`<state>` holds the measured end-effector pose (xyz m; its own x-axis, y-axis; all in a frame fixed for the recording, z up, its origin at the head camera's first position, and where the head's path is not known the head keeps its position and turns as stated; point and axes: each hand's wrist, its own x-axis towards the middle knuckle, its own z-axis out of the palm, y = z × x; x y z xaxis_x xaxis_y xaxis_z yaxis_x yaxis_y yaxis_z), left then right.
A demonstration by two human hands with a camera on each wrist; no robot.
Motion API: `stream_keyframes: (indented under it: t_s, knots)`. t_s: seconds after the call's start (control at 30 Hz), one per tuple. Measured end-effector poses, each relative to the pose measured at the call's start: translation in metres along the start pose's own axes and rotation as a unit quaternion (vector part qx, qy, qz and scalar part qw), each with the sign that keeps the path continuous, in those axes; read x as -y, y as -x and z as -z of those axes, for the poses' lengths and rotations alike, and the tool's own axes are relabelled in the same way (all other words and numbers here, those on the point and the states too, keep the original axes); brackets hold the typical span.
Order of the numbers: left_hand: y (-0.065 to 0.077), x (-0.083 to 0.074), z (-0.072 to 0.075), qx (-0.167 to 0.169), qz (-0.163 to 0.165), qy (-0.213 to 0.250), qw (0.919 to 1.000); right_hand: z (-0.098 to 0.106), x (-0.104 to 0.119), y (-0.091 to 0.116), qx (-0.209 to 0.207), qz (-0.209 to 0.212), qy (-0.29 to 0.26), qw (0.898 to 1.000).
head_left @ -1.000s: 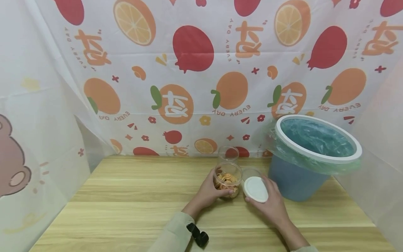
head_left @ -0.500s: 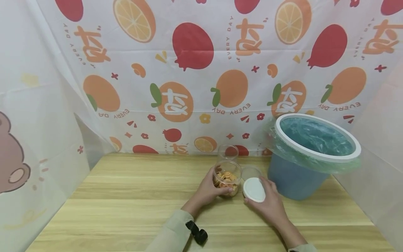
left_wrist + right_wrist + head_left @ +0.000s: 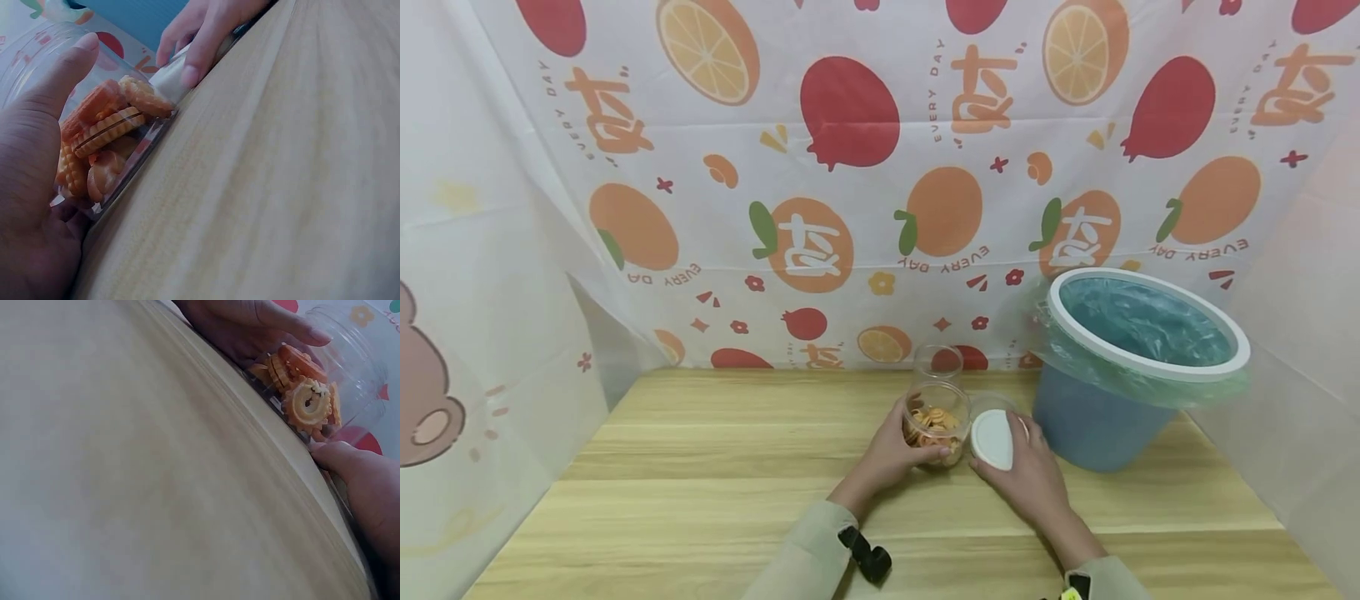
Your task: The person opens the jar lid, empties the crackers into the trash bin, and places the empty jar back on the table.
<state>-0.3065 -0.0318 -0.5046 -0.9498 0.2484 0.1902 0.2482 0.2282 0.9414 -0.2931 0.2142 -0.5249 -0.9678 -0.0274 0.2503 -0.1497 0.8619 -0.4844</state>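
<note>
A clear jar [image 3: 936,417] of cookies stands lidless on the table. My left hand [image 3: 891,450] grips its side, thumb in front. In the left wrist view, crimped sandwich cookies [image 3: 106,131] show through the jar wall. Just to the right, my right hand [image 3: 1030,479] holds a round white lid [image 3: 992,439] at its right edge, fingers laid over part of it. The lid sits low near the tabletop, close beside the jar. In the right wrist view, the right thumb [image 3: 340,456] is near the jar's base.
Behind the cookie jar stands another clear jar [image 3: 937,362]. A clear round rim [image 3: 996,400] shows behind the white lid. At the right is a blue bin [image 3: 1097,425] lined with a green bag. A fruit-print cloth [image 3: 850,167] hangs along the table's back edge.
My right hand has brought the white lid slightly left and up in the head view, with its fingers now covering more of it. The left hand keeps its grip on the jar.
</note>
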Motion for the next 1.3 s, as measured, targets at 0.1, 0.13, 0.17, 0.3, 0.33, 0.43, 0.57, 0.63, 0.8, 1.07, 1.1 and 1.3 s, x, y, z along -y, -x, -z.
stream_keyframes:
  t_s: [0.1, 0.13, 0.17, 0.3, 0.33, 0.43, 0.57, 0.63, 0.8, 1.07, 1.1, 1.3]
  knots:
    - [-0.001, 0.001, 0.0, 0.0, 0.0, 0.002, 1.0, -0.004, 0.001, -0.007, -0.009, 0.005, 0.004, 1.0]
    - [-0.001, 0.001, 0.0, 0.0, 0.0, 0.002, 1.0, -0.006, 0.002, -0.01, -0.011, 0.006, 0.006, 1.0]
    - [-0.001, 0.001, -0.001, 0.0, 0.0, 0.002, 1.0, -0.007, 0.003, -0.012, -0.013, 0.006, 0.006, 1.0]
    - [-0.001, 0.0, -0.001, 0.001, 0.001, 0.002, 1.0, -0.01, 0.005, -0.022, -0.022, 0.006, 0.012, 1.0]
    - [-0.001, -0.001, -0.001, 0.001, 0.0, 0.002, 1.0, -0.01, 0.005, -0.024, -0.024, 0.006, 0.014, 1.0]
    - [0.0, -0.003, -0.001, 0.001, 0.0, 0.003, 1.0, -0.011, 0.006, -0.029, -0.029, 0.005, 0.017, 0.999]
    - [0.0, -0.004, -0.001, 0.0, 0.002, 0.004, 1.0, -0.011, 0.006, -0.032, -0.025, 0.003, 0.017, 1.0]
    - [0.001, -0.004, -0.001, 0.001, 0.003, 0.005, 1.0, -0.011, 0.006, -0.032, -0.021, 0.001, 0.015, 1.0]
    - [0.001, -0.005, 0.0, 0.004, 0.004, 0.007, 1.0, -0.012, 0.005, -0.031, -0.014, -0.006, 0.004, 1.0]
    - [-0.001, -0.004, 0.001, -0.002, 0.0, 0.0, 1.0, -0.009, 0.006, -0.031, -0.013, -0.009, -0.023, 1.0]
    - [-0.001, -0.003, 0.001, -0.002, 0.001, 0.001, 1.0, -0.008, 0.006, -0.031, -0.013, -0.009, -0.026, 1.0]
    - [0.001, -0.003, 0.0, 0.002, 0.001, 0.005, 1.0, -0.005, 0.009, -0.023, -0.029, -0.012, -0.045, 0.998]
